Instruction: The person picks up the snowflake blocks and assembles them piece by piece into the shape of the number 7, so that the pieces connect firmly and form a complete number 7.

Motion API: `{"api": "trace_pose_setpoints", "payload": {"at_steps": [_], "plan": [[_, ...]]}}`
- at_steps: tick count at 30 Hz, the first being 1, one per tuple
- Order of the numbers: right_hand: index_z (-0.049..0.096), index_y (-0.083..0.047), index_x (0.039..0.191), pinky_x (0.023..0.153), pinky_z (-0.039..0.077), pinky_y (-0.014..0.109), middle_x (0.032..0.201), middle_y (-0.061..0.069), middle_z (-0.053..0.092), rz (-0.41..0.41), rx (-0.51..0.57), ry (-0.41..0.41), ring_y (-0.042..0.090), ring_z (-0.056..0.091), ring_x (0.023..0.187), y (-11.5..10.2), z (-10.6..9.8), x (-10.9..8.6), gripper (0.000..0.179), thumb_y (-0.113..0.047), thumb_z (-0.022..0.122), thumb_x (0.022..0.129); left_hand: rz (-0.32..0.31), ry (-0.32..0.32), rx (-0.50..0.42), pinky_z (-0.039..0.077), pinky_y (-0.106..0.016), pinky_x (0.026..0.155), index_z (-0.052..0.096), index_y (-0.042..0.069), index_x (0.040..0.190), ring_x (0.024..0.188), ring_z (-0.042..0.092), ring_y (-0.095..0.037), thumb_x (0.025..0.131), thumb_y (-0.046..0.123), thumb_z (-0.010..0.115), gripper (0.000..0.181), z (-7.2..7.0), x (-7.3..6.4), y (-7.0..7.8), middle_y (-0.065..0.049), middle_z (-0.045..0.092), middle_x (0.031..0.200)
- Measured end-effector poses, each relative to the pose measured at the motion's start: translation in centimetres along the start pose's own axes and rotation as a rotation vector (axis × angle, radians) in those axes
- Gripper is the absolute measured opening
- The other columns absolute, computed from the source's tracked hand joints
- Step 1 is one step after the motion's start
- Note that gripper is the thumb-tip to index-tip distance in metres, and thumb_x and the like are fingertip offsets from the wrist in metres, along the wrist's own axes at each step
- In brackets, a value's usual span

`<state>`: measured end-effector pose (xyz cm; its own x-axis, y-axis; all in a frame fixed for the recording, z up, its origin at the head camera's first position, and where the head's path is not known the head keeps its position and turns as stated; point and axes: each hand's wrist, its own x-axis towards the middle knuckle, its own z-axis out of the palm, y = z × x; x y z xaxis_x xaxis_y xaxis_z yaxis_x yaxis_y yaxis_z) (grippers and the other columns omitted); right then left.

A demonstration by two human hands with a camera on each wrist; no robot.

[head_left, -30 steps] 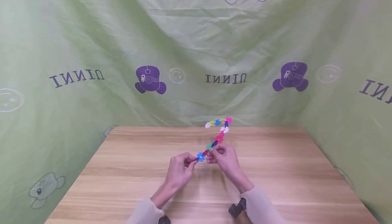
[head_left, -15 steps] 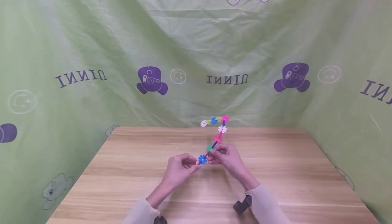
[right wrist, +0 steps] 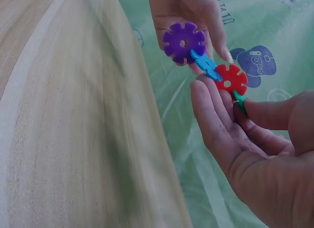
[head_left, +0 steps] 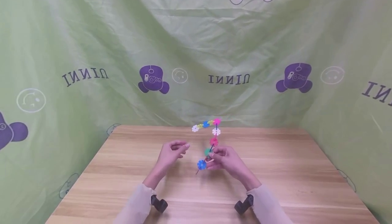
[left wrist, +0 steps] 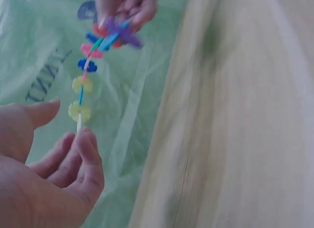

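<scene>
A chain of colourful notched snowflake discs is held up over the table. My right hand [head_left: 226, 157] pinches it at a green disc [right wrist: 240, 101]. Past those fingers, toward the near end, follow a red disc [right wrist: 231, 80], a light blue disc [head_left: 201, 164] and a purple disc [right wrist: 184, 43] at the tip. The other stretch rises away, bends at a pink disc [head_left: 217, 121] and ends in a white disc [head_left: 195, 128]. My left hand [head_left: 173, 154] is off to the left, holding nothing, fingers loosely bent. In the left wrist view its fingertips overlap the chain's white end.
Under both hands lies a wood-grain table [head_left: 275, 183]. A green printed cloth [head_left: 190, 40] hangs behind it and along both sides. Each wrist carries a small black camera, such as the right one [head_left: 243, 204].
My left hand has let go of the chain's near end and moved up and left. The chain's far end has swung left and its near end dropped slightly, still in my right hand.
</scene>
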<state>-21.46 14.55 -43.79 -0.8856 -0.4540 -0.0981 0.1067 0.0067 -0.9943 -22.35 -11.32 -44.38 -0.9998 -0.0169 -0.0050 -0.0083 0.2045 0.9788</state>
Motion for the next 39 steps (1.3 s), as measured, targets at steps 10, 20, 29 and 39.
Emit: {"api": "trace_pose_setpoints", "payload": {"at_steps": [10,20,29,39], "plan": [[0.059,0.007,0.114,0.091,0.065,0.049,0.106,0.014,0.073,0.041,-0.015,-0.085,0.023,0.079,0.088,0.6,-0.2,0.1,0.015,-0.004,0.053,0.106,-0.162,-0.051,-0.243,0.063,-0.031,0.096,0.059,-0.012,0.137,0.109,0.076,-0.028,0.104,0.019,0.066,0.046,-0.7,3.5,-1.9,-0.033,0.068,0.131],[0.059,0.006,0.113,0.085,0.067,0.043,0.102,0.014,0.072,0.1,-0.002,-0.118,0.023,0.078,0.086,1.7,-0.5,0.4,0.014,-0.004,0.053,0.106,-0.237,-0.112,-0.296,0.062,-0.036,0.1,0.065,-0.006,0.131,0.106,0.077,-0.024,0.103,0.014,0.065,0.035,-0.6,5.2,-3.5,-0.028,0.071,0.128],[0.058,0.004,0.11,0.084,0.067,0.044,0.098,0.012,0.072,0.15,0.04,-0.138,0.021,0.077,0.082,3.2,-1.2,0.7,0.011,-0.003,0.051,0.106,-0.276,-0.103,-0.309,0.065,-0.029,0.089,0.065,-0.016,0.124,0.088,0.077,-0.016,0.1,-0.002,0.062,0.028,0.5,5.9,-4.5,-0.028,0.076,0.113],[0.059,0.008,0.111,0.082,0.067,0.045,0.094,0.012,0.07,0.165,0.017,-0.141,0.02,0.078,0.08,3.6,-1.7,0.9,0.014,-0.003,0.052,0.106,-0.297,-0.072,-0.284,0.064,-0.021,0.076,0.066,-0.014,0.126,0.079,0.075,-0.01,0.095,-0.004,0.069,0.032,0.7,6.7,-4.0,-0.019,0.079,0.102]]}}
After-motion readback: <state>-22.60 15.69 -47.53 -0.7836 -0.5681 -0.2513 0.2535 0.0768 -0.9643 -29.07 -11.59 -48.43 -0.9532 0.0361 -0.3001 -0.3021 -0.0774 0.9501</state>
